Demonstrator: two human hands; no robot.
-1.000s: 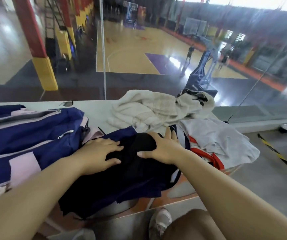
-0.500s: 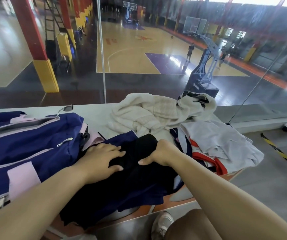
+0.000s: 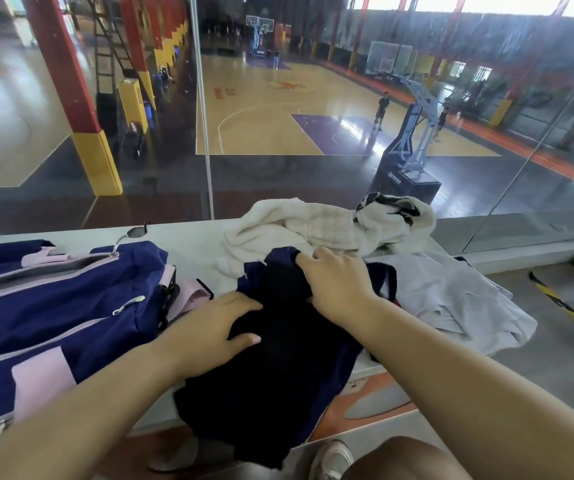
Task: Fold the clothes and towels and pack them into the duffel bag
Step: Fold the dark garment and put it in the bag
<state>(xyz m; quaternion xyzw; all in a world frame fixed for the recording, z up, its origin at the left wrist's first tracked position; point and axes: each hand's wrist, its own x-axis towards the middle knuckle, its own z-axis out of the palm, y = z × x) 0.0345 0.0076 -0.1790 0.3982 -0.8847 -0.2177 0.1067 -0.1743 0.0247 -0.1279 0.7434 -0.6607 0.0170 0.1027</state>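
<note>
Black garment [image 3: 271, 375] lies on the tabletop [image 3: 188, 244], draped over its near edge. My left hand [image 3: 216, 327] presses flat on it, fingers straight; my right hand [image 3: 337, 285] pinches its far fold. Duffel [image 3: 53, 306] sits left, shirt [image 3: 451, 299] right, towel [image 3: 313, 226] beyond.

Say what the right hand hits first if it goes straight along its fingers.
Most likely the cream towel, heaped just past the edge of the dark garment that the right hand grips; depth is unclear.
</note>
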